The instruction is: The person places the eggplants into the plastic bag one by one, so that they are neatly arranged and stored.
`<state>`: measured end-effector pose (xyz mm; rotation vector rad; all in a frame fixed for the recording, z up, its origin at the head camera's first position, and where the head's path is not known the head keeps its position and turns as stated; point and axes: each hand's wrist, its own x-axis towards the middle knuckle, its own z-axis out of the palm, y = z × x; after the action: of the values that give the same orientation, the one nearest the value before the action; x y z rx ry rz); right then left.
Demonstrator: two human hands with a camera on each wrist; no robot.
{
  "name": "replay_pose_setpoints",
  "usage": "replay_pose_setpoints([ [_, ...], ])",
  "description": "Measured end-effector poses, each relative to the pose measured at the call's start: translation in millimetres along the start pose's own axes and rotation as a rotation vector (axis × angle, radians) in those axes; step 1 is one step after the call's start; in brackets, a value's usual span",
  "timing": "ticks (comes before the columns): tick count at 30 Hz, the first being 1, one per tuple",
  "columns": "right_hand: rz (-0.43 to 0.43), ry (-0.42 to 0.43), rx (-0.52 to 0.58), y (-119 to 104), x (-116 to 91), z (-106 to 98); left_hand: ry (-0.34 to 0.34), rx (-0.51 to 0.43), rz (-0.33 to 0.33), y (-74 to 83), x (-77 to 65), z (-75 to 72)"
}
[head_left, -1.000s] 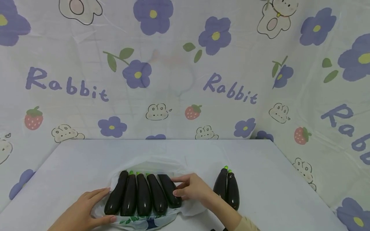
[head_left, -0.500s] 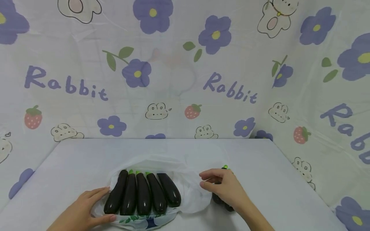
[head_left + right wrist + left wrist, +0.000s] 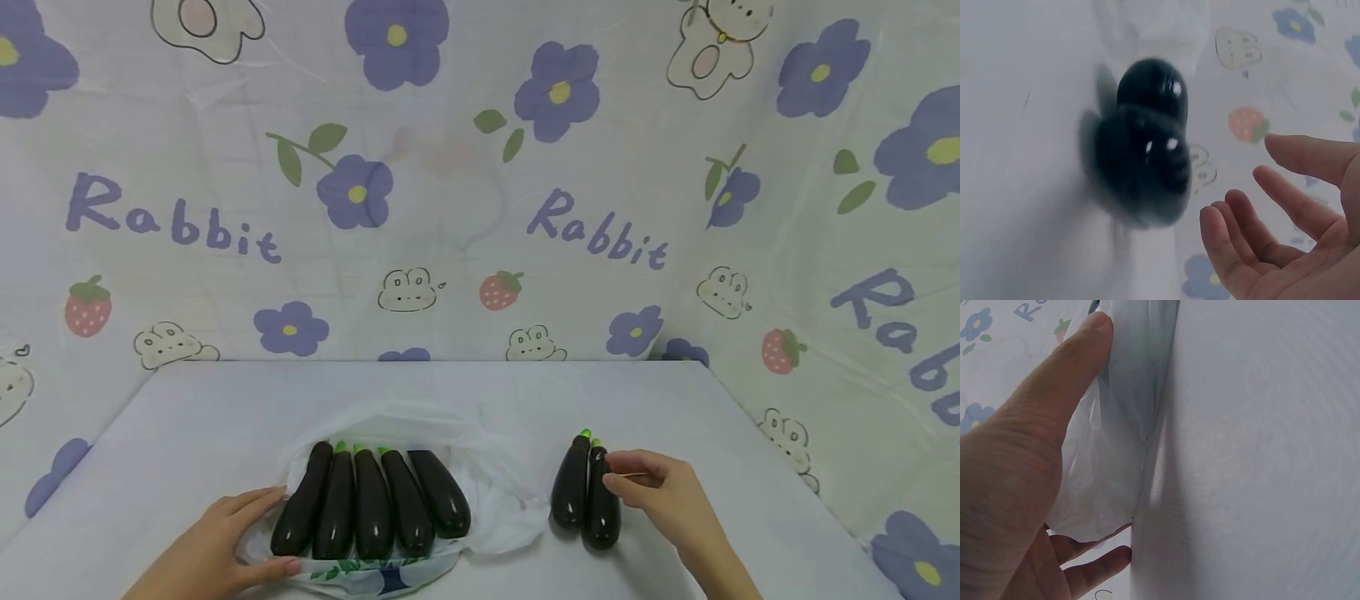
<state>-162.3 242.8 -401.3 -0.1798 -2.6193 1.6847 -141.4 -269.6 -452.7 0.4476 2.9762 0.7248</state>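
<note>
Several dark, glossy eggplants (image 3: 373,504) lie side by side in a white plastic bag (image 3: 510,517), which is spread open on the table in the head view. My left hand (image 3: 213,542) holds the bag's near left corner, thumb along the front side and fingers at the left end; the left wrist view shows the thumb (image 3: 1066,369) against the plastic. Right of the bag, two more eggplants (image 3: 602,508) with green stem ends lie together on the table. My right hand (image 3: 667,492) is at the upper right of this pair, fingers relaxed and holding nothing.
The white table (image 3: 750,517) reaches back to a wall covering (image 3: 450,192) printed with flowers, strawberries and rabbits. Its right edge runs diagonally beside the same printed cloth.
My right hand has left the rightmost eggplant in the bag and moved right, past the two loose eggplants, to their right side. The left hand stays at the bag's corner.
</note>
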Motion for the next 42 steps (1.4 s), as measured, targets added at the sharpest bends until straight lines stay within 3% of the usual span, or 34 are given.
replay_pose_setpoints([
  [8, 0.103, 0.001, 0.047, 25, 6, -14, -0.020, -0.007, -0.006, 0.0, 0.3, -0.4],
  [15, 0.107, -0.068, 0.106, 28, 4, -11, -0.025, -0.002, -0.023, 2.0, -0.2, -1.4],
  [21, 0.204, -0.076, 0.109, 29, 7, -8, -0.028, -0.002, -0.036, 3.6, 0.0, -1.7],
  [30, 0.180, -0.088, 0.171, 34, 5, -5, -0.020, 0.004, -0.026, 2.8, 0.6, -1.3],
  [42, 0.205, -0.107, 0.169, 37, 8, -2, -0.036, -0.004, -0.051, 3.2, 0.7, -2.3],
])
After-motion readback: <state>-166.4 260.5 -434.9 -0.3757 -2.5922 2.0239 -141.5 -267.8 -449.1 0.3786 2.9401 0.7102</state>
